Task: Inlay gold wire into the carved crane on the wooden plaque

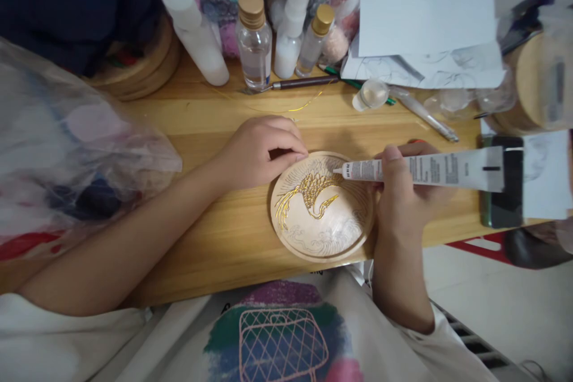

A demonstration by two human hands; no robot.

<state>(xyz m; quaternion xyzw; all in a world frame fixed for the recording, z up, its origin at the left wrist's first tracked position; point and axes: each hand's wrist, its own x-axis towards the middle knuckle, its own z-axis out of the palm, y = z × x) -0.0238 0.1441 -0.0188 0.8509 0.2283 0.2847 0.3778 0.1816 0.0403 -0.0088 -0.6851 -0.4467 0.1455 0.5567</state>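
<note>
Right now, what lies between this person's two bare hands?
The head view shows a pale, round wooden plaque with a gold bird, plus the nozzle end of a white printed tube.

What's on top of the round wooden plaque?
A gold bird and dark drawn lines show on the plaque. The white tube, held in the right hand, crosses its upper right; anything directly beneath is hidden.

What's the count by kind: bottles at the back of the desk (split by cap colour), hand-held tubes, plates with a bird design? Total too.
Gold-capped bottles: 2
White-capped bottles: 2
Hand-held tube: 1
Bird-design plate: 1
Total: 6
</note>
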